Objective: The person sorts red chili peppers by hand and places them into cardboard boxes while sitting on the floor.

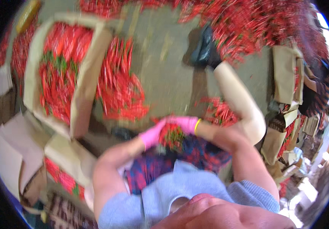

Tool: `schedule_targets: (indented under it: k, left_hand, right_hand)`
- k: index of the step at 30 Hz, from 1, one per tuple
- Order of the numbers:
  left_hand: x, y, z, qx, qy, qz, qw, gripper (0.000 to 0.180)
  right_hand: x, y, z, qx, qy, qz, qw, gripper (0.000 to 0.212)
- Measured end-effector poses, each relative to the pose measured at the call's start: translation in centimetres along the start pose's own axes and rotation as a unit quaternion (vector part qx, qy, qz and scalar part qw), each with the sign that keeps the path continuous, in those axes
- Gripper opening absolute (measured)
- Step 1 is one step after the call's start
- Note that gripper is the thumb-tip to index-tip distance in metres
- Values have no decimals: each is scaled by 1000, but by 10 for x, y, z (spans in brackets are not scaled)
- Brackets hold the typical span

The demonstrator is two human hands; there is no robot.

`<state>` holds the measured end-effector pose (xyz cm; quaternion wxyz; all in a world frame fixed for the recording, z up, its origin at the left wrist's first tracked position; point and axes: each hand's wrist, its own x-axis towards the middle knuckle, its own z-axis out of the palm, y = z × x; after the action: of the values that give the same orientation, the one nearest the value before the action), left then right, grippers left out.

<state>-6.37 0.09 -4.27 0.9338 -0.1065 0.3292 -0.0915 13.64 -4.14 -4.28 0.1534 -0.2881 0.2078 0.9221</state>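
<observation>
My left hand (152, 134) and my right hand (186, 124), both in pink gloves, come together in front of my lap. Between them they hold a bunch of red chili peppers (172, 137), its green stems facing me. The fingers are curled round the bunch and blurred by motion. Ahead and to the left, a loose heap of red chili peppers (120, 91) lies on the floor. Beside that heap stands an open cardboard box (83, 87) filled with chili peppers in layers, some with their green stems showing.
A big spread of red chilies (244, 23) covers the floor at the far right. My bent leg, with a dark shoe (205, 47), reaches toward it. A small chili pile (221, 111) lies by my right forearm. More cardboard boxes (284, 74) and another person (319, 91) are at the right.
</observation>
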Motion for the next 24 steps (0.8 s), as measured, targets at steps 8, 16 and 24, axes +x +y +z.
schedule_targets:
  k: [8, 16, 24]
  left_hand:
    - [-18, 10, 15, -116, -22, -47, 992, 59]
    - [-16, 3, 17, -190, 23, -55, 980, 52]
    - [-37, 10, 47, -135, -103, -67, 983, 55]
  right_hand:
    - [-22, -18, 46, 59, 110, 58, 990, 44]
    - [-16, -10, 50, 116, 191, 57, 973, 38]
    - [-52, -8, 106, 49, 190, -5, 981, 46]
